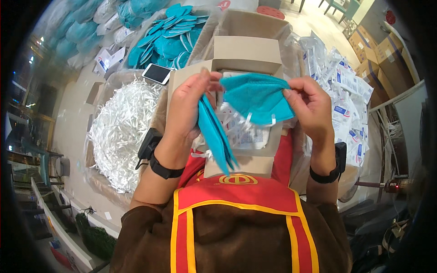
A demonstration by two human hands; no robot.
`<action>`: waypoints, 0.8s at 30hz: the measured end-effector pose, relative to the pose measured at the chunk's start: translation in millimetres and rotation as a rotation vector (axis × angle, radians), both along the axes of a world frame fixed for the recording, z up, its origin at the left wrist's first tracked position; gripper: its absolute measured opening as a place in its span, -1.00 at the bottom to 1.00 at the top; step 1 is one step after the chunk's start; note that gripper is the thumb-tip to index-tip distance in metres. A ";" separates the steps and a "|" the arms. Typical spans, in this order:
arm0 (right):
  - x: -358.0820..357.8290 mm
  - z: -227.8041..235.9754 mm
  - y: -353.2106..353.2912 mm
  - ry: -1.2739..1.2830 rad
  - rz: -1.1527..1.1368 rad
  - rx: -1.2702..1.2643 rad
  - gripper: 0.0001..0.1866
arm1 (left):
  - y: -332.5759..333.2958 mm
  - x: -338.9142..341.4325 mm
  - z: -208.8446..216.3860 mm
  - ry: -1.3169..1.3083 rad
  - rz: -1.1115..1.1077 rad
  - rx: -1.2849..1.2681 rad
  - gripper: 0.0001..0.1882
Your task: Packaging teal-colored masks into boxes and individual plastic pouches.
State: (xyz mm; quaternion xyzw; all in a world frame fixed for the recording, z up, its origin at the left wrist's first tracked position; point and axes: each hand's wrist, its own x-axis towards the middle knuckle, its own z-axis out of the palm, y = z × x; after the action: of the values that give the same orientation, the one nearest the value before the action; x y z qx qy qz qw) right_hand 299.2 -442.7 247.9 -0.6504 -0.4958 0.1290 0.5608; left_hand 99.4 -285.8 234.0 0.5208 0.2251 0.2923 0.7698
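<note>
The biggest thing before me is the open cardboard box [248, 54], its flaps spread, with clear-wrapped packets lying inside it under my hands. To my left lies a broad heap of white ear-loop strips [120, 132]; beyond it, a pile of loose teal masks [168, 36] with a phone [156, 73] lying at its near edge. To my right, a mound of sealed white packets [346, 86] runs along the table.

Over the box I hold one teal mask [257, 98] between both hands. My right hand [309, 107] has its fingers pinched shut on the mask's right edge; my left hand [186, 107] pinches the left corner with thumb and forefinger, while its other fingers clamp a folded stack of teal masks [216, 136] that hangs down towards my red apron [236, 193]. A white strip dangles from the lower rim of the spread mask.

I judge I am in the middle of checking or folding this single mask before it joins the stack. The next move calls for bringing its edges together flat without loosening my left grip on the stack. The dangling strip could snag on the packets below, and the box flaps crowd my wrists.
</note>
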 end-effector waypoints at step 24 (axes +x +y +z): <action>-53.4 4.1 4.2 -0.236 0.268 0.005 -0.84 | -6.2 29.6 -29.9 -0.090 0.356 -0.081 -0.43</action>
State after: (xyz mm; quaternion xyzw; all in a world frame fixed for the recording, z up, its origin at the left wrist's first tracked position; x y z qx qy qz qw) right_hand 245.8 -438.4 251.9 -0.5879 -0.6408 0.1240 0.4780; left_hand 129.1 -292.0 204.1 0.4278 0.2904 0.4376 0.7357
